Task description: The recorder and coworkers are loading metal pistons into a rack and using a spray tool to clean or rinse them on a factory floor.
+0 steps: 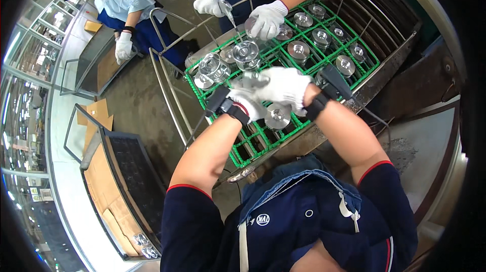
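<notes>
My left hand (247,103), in a white knit glove, is partly hidden behind my right hand. My gloved right hand (284,88) has its fingers curled together near the left one, around a shiny clear glass piece (251,79) that shows only in part. Both hands are over a green-coated wire rack (280,57) with square compartments. Just below my hands sits a round glass piece (278,116) with a disc-shaped end. Beyond them stand a clear thick-walled glass (246,53) and another glass (214,67). More glass pieces (298,50) fill compartments to the right.
Across the rack, a co-worker's gloved hand (210,1) holds a thin pointed tool; the other gloved hand (268,20) grips a glass piece. Metal rails (169,102) run along the left. Another person (126,6) stands at far left beside cardboard-lined bins (104,186).
</notes>
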{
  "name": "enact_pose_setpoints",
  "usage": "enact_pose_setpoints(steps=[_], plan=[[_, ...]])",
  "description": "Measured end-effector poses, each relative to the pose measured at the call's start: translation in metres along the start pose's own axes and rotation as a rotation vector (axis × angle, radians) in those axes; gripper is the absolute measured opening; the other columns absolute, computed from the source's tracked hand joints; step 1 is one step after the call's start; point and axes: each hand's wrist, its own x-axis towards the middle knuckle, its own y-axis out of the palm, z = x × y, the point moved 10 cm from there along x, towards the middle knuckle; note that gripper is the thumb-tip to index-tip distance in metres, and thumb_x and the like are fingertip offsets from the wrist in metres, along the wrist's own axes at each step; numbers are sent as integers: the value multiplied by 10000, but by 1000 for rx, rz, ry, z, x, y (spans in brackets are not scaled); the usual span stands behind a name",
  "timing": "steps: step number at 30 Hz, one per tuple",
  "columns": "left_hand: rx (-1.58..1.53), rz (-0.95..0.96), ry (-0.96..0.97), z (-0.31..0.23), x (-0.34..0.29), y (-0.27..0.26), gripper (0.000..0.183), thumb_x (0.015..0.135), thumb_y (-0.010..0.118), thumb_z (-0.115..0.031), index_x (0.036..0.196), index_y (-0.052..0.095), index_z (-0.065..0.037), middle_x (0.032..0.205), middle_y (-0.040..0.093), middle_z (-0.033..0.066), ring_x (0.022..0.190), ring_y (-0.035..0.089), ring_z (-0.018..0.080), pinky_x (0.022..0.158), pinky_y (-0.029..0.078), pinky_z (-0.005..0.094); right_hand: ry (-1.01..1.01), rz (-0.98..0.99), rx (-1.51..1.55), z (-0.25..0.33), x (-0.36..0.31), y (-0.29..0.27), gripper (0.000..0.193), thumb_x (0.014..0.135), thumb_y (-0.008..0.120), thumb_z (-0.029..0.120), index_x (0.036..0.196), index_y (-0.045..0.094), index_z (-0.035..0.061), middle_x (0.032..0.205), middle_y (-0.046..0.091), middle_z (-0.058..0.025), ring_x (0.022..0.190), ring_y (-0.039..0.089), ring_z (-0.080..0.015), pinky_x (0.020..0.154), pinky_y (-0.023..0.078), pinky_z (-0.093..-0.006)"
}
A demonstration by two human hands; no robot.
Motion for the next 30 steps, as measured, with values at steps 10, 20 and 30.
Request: enact_pose_setpoints(steps=[10, 20, 30], plan=[[36, -270, 351, -90, 22, 59, 376, 760, 629, -244, 1068, 596, -31, 1093, 619, 145, 1027, 609, 348, 796, 542, 441, 235, -295, -263, -85, -71, -46, 421, 844, 630, 499, 1068, 682, 147, 804, 683, -127, 704, 663, -283, 679, 539, -383], [-449, -46, -16, -45, 72, 141, 1034, 619, 828, -432, 1464, 274, -210, 1373, 331, 279, 1215, 414, 509, 1019, 393, 558, 696, -104, 743, -149, -222, 6, 331, 831, 738, 287, 1050, 647, 55, 558, 551, -6, 412, 493, -92, 381, 440, -256], [-219, 31, -4, -49, 41, 87, 1032, 645, 783, -458, 1480, 265, -143, 1266, 500, 260, 1157, 527, 434, 973, 445, 504, 714, -140, 899, -154, -253, 34, 350, 768, 818, 220, 1043, 688, 48, 722, 642, 1, 457, 509, -84, 414, 420, -266]])
